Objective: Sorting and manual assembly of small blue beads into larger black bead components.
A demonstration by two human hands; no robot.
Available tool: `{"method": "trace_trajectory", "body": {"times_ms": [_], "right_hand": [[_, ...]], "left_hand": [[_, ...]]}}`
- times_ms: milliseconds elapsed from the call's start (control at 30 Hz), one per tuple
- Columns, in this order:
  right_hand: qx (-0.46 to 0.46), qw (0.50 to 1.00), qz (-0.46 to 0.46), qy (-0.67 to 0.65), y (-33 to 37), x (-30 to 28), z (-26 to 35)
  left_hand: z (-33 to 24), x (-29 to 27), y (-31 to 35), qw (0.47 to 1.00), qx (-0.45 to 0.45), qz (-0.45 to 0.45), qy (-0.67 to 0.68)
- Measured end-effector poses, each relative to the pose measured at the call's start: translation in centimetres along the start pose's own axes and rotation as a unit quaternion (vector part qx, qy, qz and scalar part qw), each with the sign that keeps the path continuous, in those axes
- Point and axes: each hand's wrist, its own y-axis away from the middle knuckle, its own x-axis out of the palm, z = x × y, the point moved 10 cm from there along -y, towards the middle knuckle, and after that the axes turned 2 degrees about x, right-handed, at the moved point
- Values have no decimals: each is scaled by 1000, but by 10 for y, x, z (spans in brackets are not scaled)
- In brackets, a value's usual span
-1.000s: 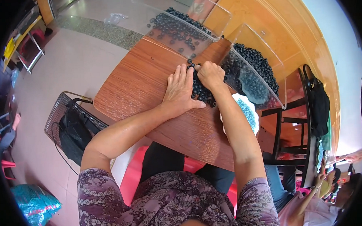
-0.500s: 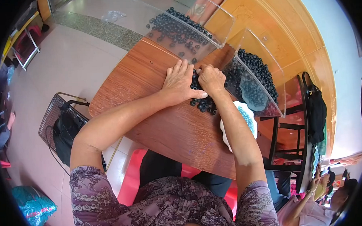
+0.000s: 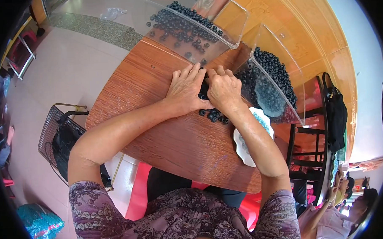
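A small pile of black round beads [image 3: 215, 115] lies on the wooden table [image 3: 167, 139] between and under my hands. My left hand [image 3: 187, 89] rests open along the left side of the pile, its fingers stretched out and its thumb reaching across toward the right. Close beside it, my right hand [image 3: 225, 89] is closed, knuckles up, over the beads; whatever its fingertips hold is hidden. Under my right forearm stands a white scalloped dish [image 3: 243, 149] with small blue pieces [image 3: 261, 120] in it, partly covered by the arm.
Two clear plastic bins hold many black beads: one beyond my hands [image 3: 239, 35], one to the right [image 3: 302, 115] with a pale blue dish [image 3: 270, 100] inside. A wire basket chair [image 3: 48, 133] with a black bag stands left. Another person [image 3: 330, 224] sits at lower right.
My right hand has shifted slightly toward me, with its fingers bent more over the beads. The left hand stays nearly in place, and the whole view has tilted a little.
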Motion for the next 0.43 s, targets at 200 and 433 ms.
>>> {"method": "trace_trajectory", "body": {"times_ms": [200,433], "right_hand": [[-97,994,3,-41,7,-74,10],[51,997,-39,-36,-82,-129,-113]], "left_hand": [[5,-14,10,999,22,-38,20],[4,-38,0,993,29,-76,83]]}}
